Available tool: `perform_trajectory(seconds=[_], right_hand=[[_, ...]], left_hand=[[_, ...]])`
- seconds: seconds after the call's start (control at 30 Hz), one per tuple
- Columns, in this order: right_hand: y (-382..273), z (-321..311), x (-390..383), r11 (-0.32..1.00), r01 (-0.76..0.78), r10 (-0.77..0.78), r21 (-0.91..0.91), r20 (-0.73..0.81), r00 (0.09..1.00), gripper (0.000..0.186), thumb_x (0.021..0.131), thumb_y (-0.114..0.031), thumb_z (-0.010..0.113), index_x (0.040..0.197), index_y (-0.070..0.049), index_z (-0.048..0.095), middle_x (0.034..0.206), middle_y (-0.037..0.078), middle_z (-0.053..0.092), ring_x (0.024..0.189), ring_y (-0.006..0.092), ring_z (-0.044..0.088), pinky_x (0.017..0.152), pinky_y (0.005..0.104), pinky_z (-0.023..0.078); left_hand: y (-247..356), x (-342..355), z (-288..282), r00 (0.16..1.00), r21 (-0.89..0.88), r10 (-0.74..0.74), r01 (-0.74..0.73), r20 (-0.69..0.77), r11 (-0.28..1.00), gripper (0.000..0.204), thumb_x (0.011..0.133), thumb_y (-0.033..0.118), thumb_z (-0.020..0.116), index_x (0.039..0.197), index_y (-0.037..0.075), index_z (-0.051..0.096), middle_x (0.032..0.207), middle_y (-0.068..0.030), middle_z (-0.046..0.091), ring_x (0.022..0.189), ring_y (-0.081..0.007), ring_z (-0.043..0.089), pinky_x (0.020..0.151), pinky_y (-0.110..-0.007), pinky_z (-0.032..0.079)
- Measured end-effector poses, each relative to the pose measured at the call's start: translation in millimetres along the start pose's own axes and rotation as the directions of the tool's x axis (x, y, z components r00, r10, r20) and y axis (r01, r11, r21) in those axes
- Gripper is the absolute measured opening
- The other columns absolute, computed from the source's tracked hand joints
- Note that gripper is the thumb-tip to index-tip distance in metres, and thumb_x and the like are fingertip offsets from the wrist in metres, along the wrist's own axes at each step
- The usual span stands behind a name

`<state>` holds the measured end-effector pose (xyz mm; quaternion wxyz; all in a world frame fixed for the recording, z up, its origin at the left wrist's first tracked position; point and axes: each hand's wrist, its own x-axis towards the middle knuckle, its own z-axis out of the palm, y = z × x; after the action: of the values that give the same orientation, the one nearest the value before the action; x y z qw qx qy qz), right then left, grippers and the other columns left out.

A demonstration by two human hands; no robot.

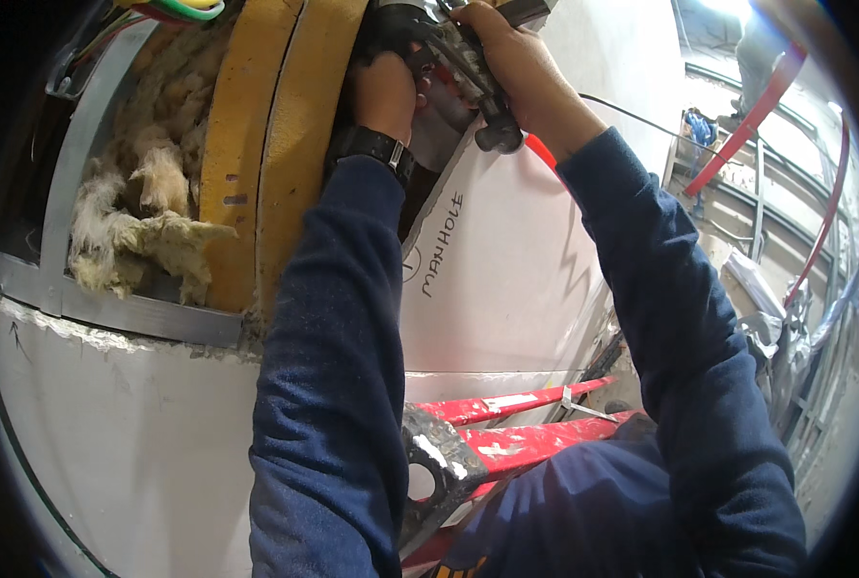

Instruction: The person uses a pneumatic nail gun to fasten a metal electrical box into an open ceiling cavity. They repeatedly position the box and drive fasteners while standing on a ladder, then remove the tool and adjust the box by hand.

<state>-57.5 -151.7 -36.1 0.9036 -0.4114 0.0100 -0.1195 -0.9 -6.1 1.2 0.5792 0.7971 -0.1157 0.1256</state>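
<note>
Right now, through my head camera, both hands are up at the top centre of the frame, around a dark tool (463, 67). My right hand (521, 77) is grasping it from the right, fingers bent over its upper part; the tool slants down to a black rounded end (500, 138) just below that palm. My left hand (383, 101), with a black watch (376, 154) at its wrist, reaches in beside the tool's lower left side; its fingers are mostly hidden from me, so I cannot tell whether they grip or only touch. I also can't make out what kind of tool it is. A red curved strip (541, 150) shows beside the right wrist.

Left of the left sleeve (338, 337), yellow boards (232, 164) run upward, with fluffy insulation (159, 217) beside them inside a metal frame (150, 313). Coloured wires (184, 10) hang at the upper left edge. A white panel (506, 279) with black handwriting fills the centre, between the two sleeves. At lower centre I have a red ladder (535, 443), splashed with white, and its black end piece (434, 472). Over at the upper right, a red strap (742, 130) slants downward near a blue bundle (701, 128).
</note>
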Motion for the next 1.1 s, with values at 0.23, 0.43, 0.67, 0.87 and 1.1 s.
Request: perform_trajectory(seconds=[0.23, 0.43, 0.67, 0.87, 1.1], right_hand=[[11.6, -20.4, 15.6, 0.990, -0.024, -0.027, 0.142, 0.348, 0.937, 0.048, 0.098, -0.049, 0.055, 0.111, -0.004, 0.067, 0.085, 0.011, 0.073, 0.061, 0.0168, 0.069, 0.051, 0.0289, 0.058], [11.3, -27.9, 9.3, 0.995, -0.096, 0.086, 0.012, 0.359, 0.929, 0.053, 0.099, -0.055, 0.055, 0.111, -0.006, 0.069, 0.081, 0.008, 0.073, 0.059, 0.0150, 0.069, 0.049, 0.0265, 0.058], [7.9, -26.8, -4.3, 0.993, -0.037, -0.015, 0.114, 0.425, 0.905, 0.057, 0.096, -0.060, 0.065, 0.115, -0.007, 0.069, 0.090, 0.007, 0.074, 0.070, 0.0135, 0.071, 0.058, 0.0251, 0.060], [4.5, -24.1, -17.4, 0.978, -0.029, -0.056, 0.207, 0.393, 0.918, 0.053, 0.095, -0.051, 0.072, 0.117, -0.003, 0.068, 0.096, 0.007, 0.073, 0.075, 0.0149, 0.070, 0.064, 0.0268, 0.060], [4.9, -36.4, -30.7, 0.989, 0.144, -0.130, -0.012, 0.357, 0.925, 0.059, 0.098, -0.048, 0.070, 0.129, 0.001, 0.061, 0.108, 0.014, 0.067, 0.078, 0.0222, 0.070, 0.071, 0.0332, 0.060]], left_hand=[[3.2, 8.0, -9.3, 0.905, 0.737, 0.400, -0.369, 0.145, 0.567, 0.032, 0.093, 0.015, 0.049, 0.106, -0.010, 0.064, 0.093, -0.0298, 0.070, 0.079, -0.0379, 0.072, 0.068, -0.048, 0.057], [7.6, 6.5, -7.0, 0.958, 0.479, 0.286, -0.265, 0.032, 0.837, 0.040, 0.095, 0.020, 0.046, 0.107, -0.015, 0.062, 0.101, -0.0373, 0.068, 0.097, -0.0532, 0.067, 0.088, -0.053, 0.053], [4.3, 11.1, -7.7, 0.963, 0.483, 0.271, -0.239, 0.005, 0.842, 0.037, 0.095, 0.021, 0.046, 0.107, -0.009, 0.063, 0.097, -0.0294, 0.068, 0.088, -0.0430, 0.066, 0.077, -0.046, 0.053], [1.2, 11.9, -11.2, 0.983, 0.441, 0.178, -0.177, 0.039, 0.880, 0.029, 0.095, 0.018, 0.046, 0.107, -0.001, 0.064, 0.087, -0.0116, 0.068, 0.063, -0.0199, 0.065, 0.048, -0.034, 0.051], [-2.8, 12.2, -9.3, 0.921, 0.433, 0.387, -0.365, 0.041, 0.824, 0.036, 0.095, 0.017, 0.042, 0.105, -0.010, 0.063, 0.091, -0.0311, 0.069, 0.078, -0.0464, 0.070, 0.072, -0.047, 0.058]])
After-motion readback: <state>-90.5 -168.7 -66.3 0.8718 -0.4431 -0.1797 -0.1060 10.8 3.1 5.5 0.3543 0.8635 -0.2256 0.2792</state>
